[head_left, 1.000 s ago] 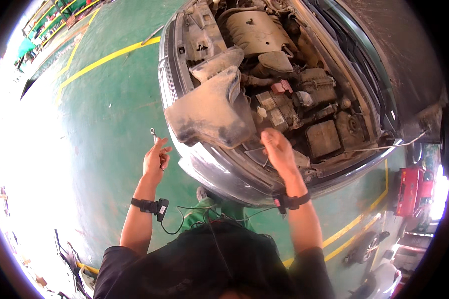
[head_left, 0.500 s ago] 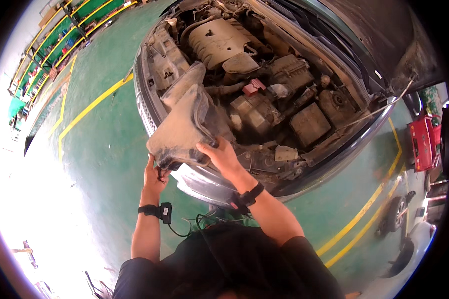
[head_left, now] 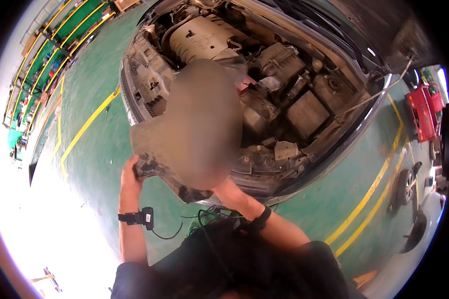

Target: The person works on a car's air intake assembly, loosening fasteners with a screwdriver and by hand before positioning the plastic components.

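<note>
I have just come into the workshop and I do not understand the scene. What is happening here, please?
A person stands at the front of a car whose engine bay is open. Both hands hold a large, dirty grey panel, lifted in front of the engine. The left hand grips its lower left edge. The right hand is under its lower right part, mostly hidden by the panel. Each wrist wears a black strap. The car stands on a green floor with yellow lines.

a car repair workshop. a car stands with its hood up and the engine bay open, on a green painted floor marked with yellow lines. a red tool cart stands at the far right.
</note>
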The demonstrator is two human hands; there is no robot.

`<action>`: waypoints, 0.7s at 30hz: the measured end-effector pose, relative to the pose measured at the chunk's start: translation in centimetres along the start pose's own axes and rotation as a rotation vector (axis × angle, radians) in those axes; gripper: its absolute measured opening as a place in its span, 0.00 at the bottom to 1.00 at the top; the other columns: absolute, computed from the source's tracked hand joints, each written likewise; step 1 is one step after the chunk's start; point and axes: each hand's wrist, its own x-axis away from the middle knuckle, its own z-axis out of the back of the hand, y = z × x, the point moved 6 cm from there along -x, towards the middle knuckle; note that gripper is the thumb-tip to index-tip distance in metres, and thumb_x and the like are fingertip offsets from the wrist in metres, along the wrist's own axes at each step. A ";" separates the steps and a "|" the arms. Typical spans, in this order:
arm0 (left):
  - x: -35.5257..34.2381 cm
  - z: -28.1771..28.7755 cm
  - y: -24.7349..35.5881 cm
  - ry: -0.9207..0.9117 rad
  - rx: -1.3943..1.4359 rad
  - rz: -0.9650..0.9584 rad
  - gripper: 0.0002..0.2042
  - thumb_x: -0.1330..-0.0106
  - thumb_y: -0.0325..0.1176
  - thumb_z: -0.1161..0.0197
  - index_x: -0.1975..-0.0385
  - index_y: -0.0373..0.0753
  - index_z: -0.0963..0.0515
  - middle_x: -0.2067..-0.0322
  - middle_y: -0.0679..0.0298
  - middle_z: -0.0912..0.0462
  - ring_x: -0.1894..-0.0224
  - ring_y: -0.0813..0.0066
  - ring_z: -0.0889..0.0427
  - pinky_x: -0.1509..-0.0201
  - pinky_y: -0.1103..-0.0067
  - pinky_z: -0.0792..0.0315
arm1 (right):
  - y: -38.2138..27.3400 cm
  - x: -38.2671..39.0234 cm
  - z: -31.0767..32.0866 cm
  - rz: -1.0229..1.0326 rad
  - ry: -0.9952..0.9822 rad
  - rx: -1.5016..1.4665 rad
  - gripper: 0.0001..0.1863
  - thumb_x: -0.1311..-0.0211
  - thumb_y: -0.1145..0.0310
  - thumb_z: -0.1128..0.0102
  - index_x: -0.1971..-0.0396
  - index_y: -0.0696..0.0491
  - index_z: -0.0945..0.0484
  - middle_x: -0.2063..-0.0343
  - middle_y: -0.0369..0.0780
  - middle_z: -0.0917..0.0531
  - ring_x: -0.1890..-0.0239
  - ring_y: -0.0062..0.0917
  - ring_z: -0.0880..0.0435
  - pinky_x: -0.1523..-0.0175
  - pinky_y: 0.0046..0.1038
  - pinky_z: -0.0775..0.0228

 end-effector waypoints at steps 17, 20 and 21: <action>-7.4 -4.5 1.8 -0.342 0.060 0.089 0.21 0.37 0.50 0.33 0.54 0.40 0.24 0.64 0.69 0.18 0.73 0.82 0.25 0.81 0.87 0.43 | -6.7 -0.9 -2.1 0.115 0.484 0.534 0.28 0.48 0.54 0.23 0.65 0.64 0.25 0.76 0.43 0.19 0.72 0.24 0.21 0.65 0.29 0.29; -8.9 -2.5 0.9 -0.459 0.132 0.209 0.30 0.36 0.60 0.37 0.52 0.35 0.25 0.64 0.67 0.22 0.74 0.82 0.31 0.82 0.87 0.43 | -9.8 0.3 -5.4 0.209 0.570 0.872 0.29 0.50 0.56 0.25 0.62 0.65 0.27 0.70 0.56 0.18 0.66 0.50 0.17 0.60 0.40 0.25; -8.8 -2.1 0.8 -0.484 0.167 0.219 0.39 0.37 0.67 0.41 0.48 0.29 0.28 0.64 0.67 0.25 0.75 0.82 0.35 0.81 0.88 0.43 | -9.9 0.4 -6.2 0.251 0.576 0.894 0.29 0.51 0.56 0.25 0.60 0.65 0.26 0.70 0.55 0.18 0.66 0.50 0.17 0.60 0.40 0.25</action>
